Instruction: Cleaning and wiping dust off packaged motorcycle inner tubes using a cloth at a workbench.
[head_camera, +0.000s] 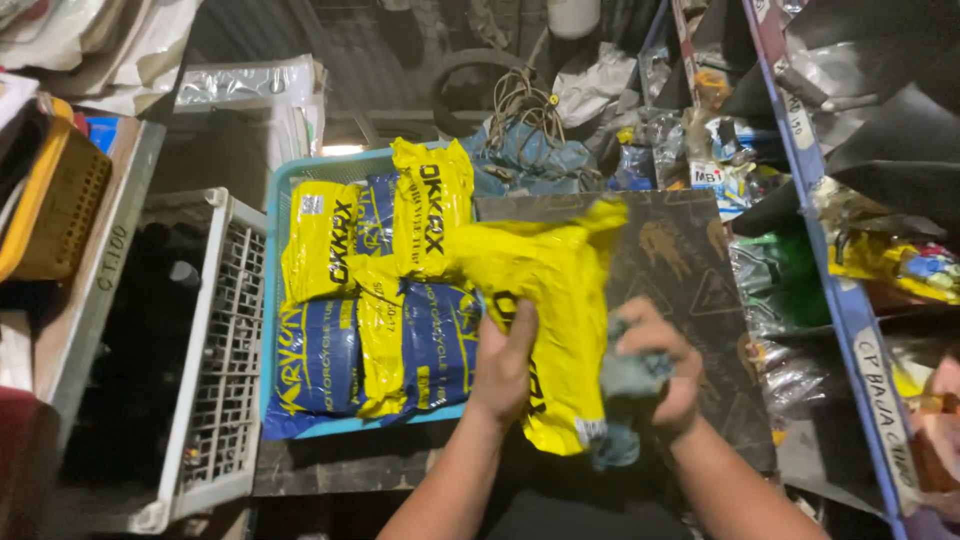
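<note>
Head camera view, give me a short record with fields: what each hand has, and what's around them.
left hand: left hand grips the yellow plastic packet
right hand: right hand closed on a grey-blue bundle beside the packet
behind: light blue tray filled with yellow and blue packets
left side: white slatted crate
right side: blue shelf rail with bagged goods
underneath: dark printed board

1 head-worn camera looks steeply down, close over a cluttered workbench (700, 300).
</note>
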